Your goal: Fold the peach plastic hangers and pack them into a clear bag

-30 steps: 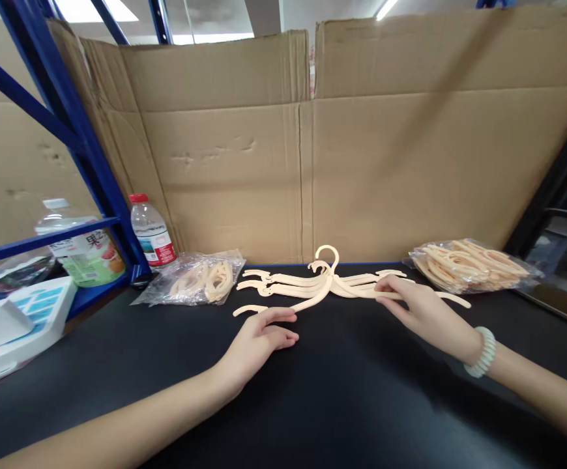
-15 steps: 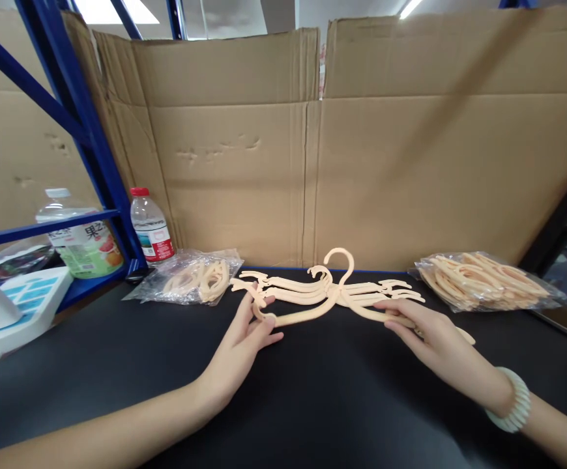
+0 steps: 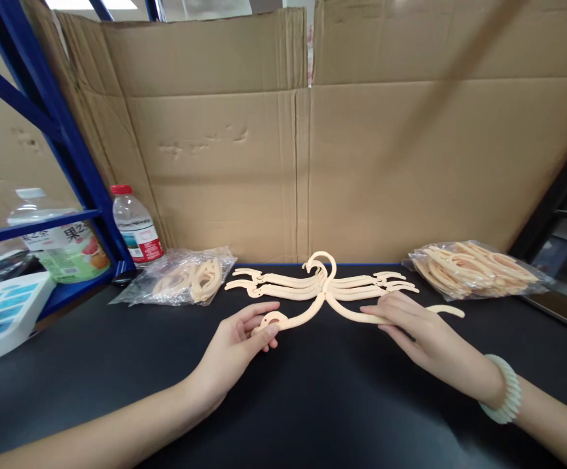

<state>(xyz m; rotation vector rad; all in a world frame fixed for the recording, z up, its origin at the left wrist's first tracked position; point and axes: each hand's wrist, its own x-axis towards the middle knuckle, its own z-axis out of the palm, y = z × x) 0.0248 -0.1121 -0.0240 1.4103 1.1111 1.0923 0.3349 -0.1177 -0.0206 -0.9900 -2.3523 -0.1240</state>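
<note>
A cream plastic clothes hanger [image 3: 307, 314] is held between both hands, its hook standing up and away from me. My left hand [image 3: 239, 342] pinches the looped left end between thumb and fingers. Around the right arm of the hanger closes my right hand [image 3: 410, 329], with a pale bracelet at the wrist; the hanger's tip sticks out beyond it. Just behind lie several more cream hangers [image 3: 288, 291] side by side on the black table [image 3: 307, 404], their hooks together in the middle.
Clear plastic bags of cream hangers stand at back left [image 3: 186, 280] and back right [image 3: 479, 270]. A red-capped bottle [image 3: 137, 228] is beside a blue shelf frame [image 3: 68, 150]. Cardboard [image 3: 225, 169] walls off the back. A white tray [image 3: 14, 306] sits at far left.
The held hanger has come lower and slightly left in view. My left hand has shifted on its end, which now shows the round loop and lies nearer me, apart from the hangers behind.
</note>
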